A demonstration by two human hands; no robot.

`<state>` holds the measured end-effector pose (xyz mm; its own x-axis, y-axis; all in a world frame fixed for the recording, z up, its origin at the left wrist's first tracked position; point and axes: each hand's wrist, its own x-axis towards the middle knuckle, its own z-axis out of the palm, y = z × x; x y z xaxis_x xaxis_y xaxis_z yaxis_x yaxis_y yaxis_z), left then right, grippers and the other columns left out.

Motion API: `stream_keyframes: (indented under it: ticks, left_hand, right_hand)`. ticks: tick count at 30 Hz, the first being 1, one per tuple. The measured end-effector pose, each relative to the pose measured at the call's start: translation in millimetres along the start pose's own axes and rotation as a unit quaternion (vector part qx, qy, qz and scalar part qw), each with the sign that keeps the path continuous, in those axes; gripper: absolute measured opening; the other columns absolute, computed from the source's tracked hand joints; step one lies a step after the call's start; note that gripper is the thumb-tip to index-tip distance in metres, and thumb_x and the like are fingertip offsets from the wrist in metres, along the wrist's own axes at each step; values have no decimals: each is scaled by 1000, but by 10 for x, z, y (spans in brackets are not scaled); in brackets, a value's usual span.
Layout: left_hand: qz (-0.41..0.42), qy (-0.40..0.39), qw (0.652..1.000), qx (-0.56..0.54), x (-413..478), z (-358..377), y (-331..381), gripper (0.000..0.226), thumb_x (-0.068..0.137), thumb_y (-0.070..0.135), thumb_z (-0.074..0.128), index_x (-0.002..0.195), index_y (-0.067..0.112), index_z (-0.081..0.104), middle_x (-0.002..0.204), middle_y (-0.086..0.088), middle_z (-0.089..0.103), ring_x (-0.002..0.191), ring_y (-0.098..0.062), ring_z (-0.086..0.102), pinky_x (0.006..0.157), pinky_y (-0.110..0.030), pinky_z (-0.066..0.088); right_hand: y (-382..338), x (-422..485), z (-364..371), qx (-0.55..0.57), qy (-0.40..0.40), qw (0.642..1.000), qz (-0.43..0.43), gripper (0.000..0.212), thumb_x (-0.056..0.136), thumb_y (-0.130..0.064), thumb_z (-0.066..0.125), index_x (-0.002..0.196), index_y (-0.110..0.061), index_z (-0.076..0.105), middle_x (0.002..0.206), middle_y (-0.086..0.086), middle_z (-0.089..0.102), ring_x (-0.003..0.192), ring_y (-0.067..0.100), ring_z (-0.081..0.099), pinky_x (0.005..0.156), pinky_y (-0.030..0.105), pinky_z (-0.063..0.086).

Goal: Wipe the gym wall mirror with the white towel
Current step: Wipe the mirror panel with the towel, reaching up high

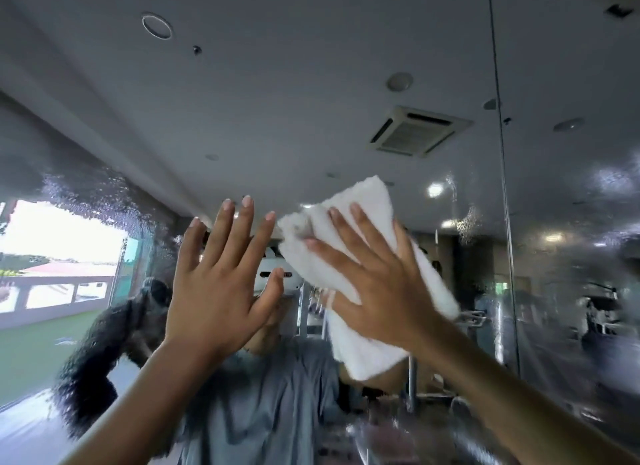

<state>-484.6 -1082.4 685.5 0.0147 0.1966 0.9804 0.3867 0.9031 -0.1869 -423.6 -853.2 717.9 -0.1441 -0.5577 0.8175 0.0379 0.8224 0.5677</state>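
Mirror: the gym wall mirror (pixel 311 83) fills my view; a vertical panel seam (pixel 498 118) runs down its right part.
Towel: the white towel (pixel 363 205), folded into a thick pad, lies flat against the glass right of centre, at about head height.
Right hand: my right hand (pixel 381 284) is spread over the towel, fingers straight, palm pressing it to the mirror; nothing is curled round the cloth.
Left hand: my left hand (pixel 214 291) is just beside the towel, fingers straight and apart, holding nothing. I cannot tell whether the palm touches the glass or only hovers near it.
Residue: beaded droplets (pixel 104 194) show on the upper left, and a second wet patch (pixel 467 222) lies between the towel and the seam.
Step in hand: I judge this as mid-wipe, the pad working the central area; the blur at the towel's lower edge suggests a stroke under way.
Next move: it calls for even palm pressure so the loose pad does not slip, and strokes carried out to both wet patches, overlapping each pass.
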Motion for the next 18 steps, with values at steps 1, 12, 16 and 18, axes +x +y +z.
stream_keyframes:
  ticks: [1, 12, 16, 18]
  left_hand:
    - [3, -3, 1000, 1, -11, -11, -10, 68, 99, 51, 28, 158, 17, 28, 166, -11, 18, 155, -28, 12, 121, -58, 16]
    - [-3, -13, 1000, -5, -16, -25, -18, 68, 99, 52, 27, 159, 19, 26, 167, -9, 15, 155, -26, 9, 122, -58, 14]
    - [-19, -14, 1000, -3, -21, -17, 34, 68, 99, 50, 27, 159, 17, 25, 167, -10, 14, 155, -27, 8, 122, -58, 12]
    - [-28, -19, 999, -4, -36, -6, 74, 69, 99, 49, 26, 159, 16, 23, 167, -11, 12, 155, -28, 6, 122, -60, 11]
  right_hand:
    - [128, -82, -24, -2, 0, 1000, -16, 71, 85, -50, 47, 153, -38, 30, 166, -2, 16, 154, 25, 13, 116, 63, 19]
    - [-81, 73, 48, -14, 0, 996, 88, 71, 92, -56, 44, 157, -39, 21, 168, -1, 7, 155, 26, 4, 118, 64, 12]
    - [253, -379, -35, -13, -15, 1000, 8, 67, 88, -50, 45, 153, -36, 32, 166, -1, 17, 154, 27, 13, 116, 64, 17]
    - [453, -263, -46, -4, 3, 993, 121, 65, 90, -49, 43, 153, -36, 33, 166, -2, 19, 153, 25, 14, 114, 65, 20]
